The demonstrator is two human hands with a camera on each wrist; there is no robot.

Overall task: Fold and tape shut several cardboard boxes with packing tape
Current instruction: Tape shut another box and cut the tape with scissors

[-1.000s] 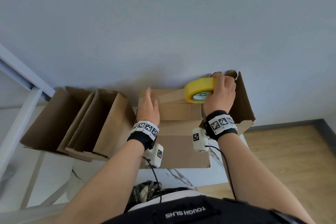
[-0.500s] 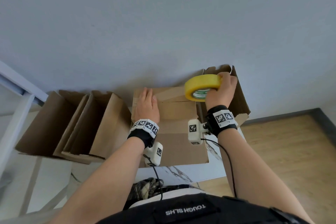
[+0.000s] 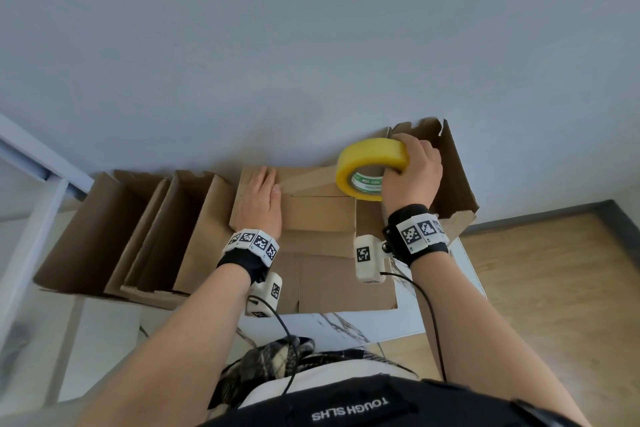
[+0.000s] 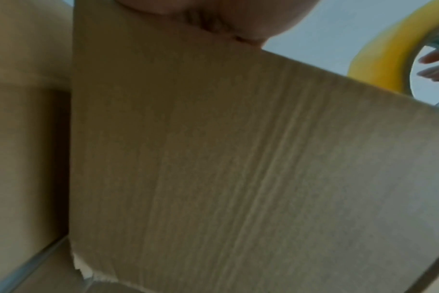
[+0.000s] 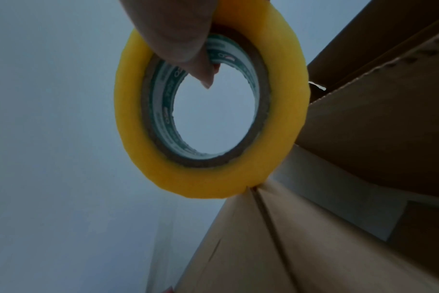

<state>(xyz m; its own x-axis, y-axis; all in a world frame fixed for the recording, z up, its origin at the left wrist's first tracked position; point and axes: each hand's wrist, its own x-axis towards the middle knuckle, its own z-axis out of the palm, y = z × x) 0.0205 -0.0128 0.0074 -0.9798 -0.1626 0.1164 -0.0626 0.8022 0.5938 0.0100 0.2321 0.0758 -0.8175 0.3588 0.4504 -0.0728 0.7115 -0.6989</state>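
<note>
While the left hand (image 3: 260, 202) lies flat with straight fingers on the closed flaps of the cardboard box (image 3: 320, 218), it pins the start of a clear tape strip (image 3: 308, 179) near the far left of the top. That strip runs taut to the right, up to the yellow tape roll (image 3: 372, 168), which the right hand (image 3: 412, 177) holds lifted just above the box's far right corner; in the right wrist view the thumb hooks through the core while the fingers wrap the outer rim.

To do this step well, I judge that the left palm should keep firm pressure so the stuck end does not peel as the roll pulls. The right hand should lower the roll toward the cardboard and keep the strip straight along the flaps, not drifting toward the wall behind, then carry it over the right edge so the tape grips the side panel. A slack or twisted strip would wrinkle and seal badly.

Just right of the work stands an open box (image 3: 450, 177) with raised flaps, close enough to snag the roll. To the left, two more open boxes (image 3: 145, 229) wait on the white table (image 3: 346, 322), untaped.
</note>
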